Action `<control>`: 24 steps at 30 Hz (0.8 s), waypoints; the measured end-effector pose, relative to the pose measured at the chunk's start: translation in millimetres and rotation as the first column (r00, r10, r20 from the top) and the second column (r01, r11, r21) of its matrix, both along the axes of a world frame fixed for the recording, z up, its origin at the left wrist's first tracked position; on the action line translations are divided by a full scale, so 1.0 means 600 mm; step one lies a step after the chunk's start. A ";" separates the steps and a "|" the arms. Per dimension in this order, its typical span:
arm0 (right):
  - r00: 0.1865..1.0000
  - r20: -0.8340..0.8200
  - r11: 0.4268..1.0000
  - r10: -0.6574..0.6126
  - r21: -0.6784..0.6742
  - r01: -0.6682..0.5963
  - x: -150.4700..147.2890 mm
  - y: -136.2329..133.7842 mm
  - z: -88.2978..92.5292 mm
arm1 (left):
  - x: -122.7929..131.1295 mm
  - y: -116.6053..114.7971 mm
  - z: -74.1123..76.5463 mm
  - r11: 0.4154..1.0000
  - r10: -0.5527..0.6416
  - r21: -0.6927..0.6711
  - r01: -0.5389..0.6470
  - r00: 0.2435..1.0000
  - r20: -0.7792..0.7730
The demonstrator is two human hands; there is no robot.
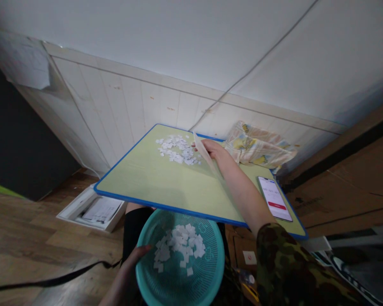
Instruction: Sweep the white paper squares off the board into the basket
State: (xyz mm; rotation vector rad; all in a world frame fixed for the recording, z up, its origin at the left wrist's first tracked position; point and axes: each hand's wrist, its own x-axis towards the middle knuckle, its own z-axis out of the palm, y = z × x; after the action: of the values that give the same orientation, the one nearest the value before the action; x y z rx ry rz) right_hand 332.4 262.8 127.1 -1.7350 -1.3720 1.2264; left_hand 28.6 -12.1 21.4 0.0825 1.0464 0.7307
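Observation:
My right hand [212, 148] reaches over the small table and is closed on a thin white sheet [202, 149], which stands on edge. Just left of the sheet, a scattered pile of small white paper pieces [175, 148] lies on the yellow-green tabletop [153, 180]. Below the table's near edge, a teal plastic colander basket [219, 263] sits at my lap. Inside it are many more white paper squares [183, 242]. My left hand [139, 254] grips the basket's left rim, thumb over the edge; its other fingers are hidden beneath.
A phone [274, 197] with a lit screen lies at the tabletop's right side. Behind it is a patterned cloth bundle [258, 146] against the wall. A white open box [92, 210] with papers stands on the floor at left. Cardboard boxes [347, 191] rise on the right.

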 end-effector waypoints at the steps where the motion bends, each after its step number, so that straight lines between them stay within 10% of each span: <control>1: 1.000 -0.018 1.000 0.003 -0.004 -0.003 0.002 0.001 -0.001 | 0.001 -0.001 0.002 1.000 0.001 0.003 -0.001 1.000 0.004; 24: 0.995 -0.038 0.996 -0.089 0.004 0.089 0.025 -0.024 0.028 | 0.008 -0.001 0.023 1.000 -0.002 0.020 0.004 0.995 -0.096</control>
State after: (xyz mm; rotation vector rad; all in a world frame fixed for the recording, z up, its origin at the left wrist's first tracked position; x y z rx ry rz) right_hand 347.2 248.7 143.9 -1.7409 -1.2614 1.1986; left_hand 33.6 -12.5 35.0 0.1376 1.1300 0.7400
